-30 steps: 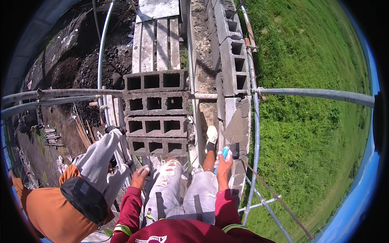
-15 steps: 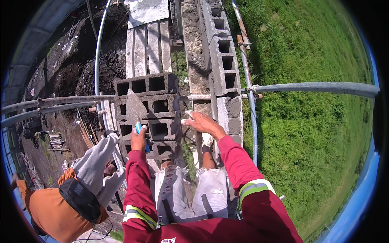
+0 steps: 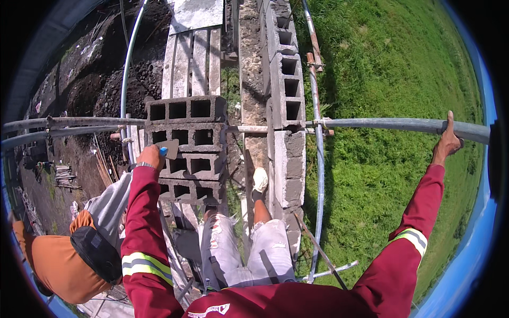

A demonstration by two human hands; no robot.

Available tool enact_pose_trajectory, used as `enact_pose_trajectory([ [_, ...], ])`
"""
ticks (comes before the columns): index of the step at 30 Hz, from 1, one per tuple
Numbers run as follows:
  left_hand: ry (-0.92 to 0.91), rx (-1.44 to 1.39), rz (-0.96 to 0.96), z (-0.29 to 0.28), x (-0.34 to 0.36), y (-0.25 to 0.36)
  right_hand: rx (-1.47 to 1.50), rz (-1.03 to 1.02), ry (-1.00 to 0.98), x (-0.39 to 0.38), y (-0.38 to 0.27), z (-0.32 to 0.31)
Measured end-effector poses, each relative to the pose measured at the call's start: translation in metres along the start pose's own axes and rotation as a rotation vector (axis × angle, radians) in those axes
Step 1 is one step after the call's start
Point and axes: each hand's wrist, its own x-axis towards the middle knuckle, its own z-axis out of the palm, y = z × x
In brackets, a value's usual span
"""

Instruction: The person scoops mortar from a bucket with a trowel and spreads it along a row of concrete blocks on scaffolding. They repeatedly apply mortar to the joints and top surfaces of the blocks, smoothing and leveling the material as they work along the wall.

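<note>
My left hand (image 3: 151,157) is closed round the blue handle of a trowel (image 3: 170,149). Its metal blade is tilted over the stack of grey hollow blocks (image 3: 200,109), whose openings face up. Far out to the right, my right hand (image 3: 449,140) grips a horizontal scaffold pipe (image 3: 387,123), one finger sticking up above it. Between my hands runs a block wall (image 3: 292,153), with hollow cells showing on the farther blocks and grey mortar on the nearer ones.
A co-worker in an orange top (image 3: 69,270) is close at my left. Upright scaffold poles (image 3: 319,185) stand on both sides. Wooden planks (image 3: 183,63) and a light sheet (image 3: 197,13) lie ahead. Grass (image 3: 382,175) spreads below at right; a stick (image 3: 321,252) leans near the wall.
My right hand has swung from beside the blocks far right onto the scaffold pipe. My left hand has shifted left and away with the trowel, turning its blade.
</note>
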Motion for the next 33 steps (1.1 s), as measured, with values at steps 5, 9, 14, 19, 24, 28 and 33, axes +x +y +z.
enact_pose_trajectory([
  [5, 0.074, 0.002, -0.053, -0.010, 0.006, 0.013, 0.488, 0.190, -0.287, 0.035, 0.019, 0.002],
  [9, 0.058, 0.055, 0.013, -0.017, 0.013, 0.014, 0.605, 0.135, -0.171, 0.037, 0.034, 0.006],
  [14, 0.043, 0.070, -0.029, -0.020, 0.016, 0.025, 0.618, 0.171, -0.106, 0.028, 0.027, 0.008],
  [19, -0.034, 0.050, -0.068, -0.024, 0.016, 0.034, 0.694, 0.120, -0.044, 0.005, 0.014, 0.010],
  [24, -0.042, 0.015, -0.125, -0.020, 0.007, 0.030, 0.673, 0.181, -0.034, -0.014, 0.000, 0.003],
  [28, -0.088, -0.021, -0.173, -0.012, 0.001, 0.020, 0.610, 0.200, 0.024, -0.023, -0.015, 0.002],
  [33, -0.124, -0.057, -0.187, -0.012, 0.018, 0.031, 0.618, 0.233, 0.020, -0.029, -0.031, 0.002],
])
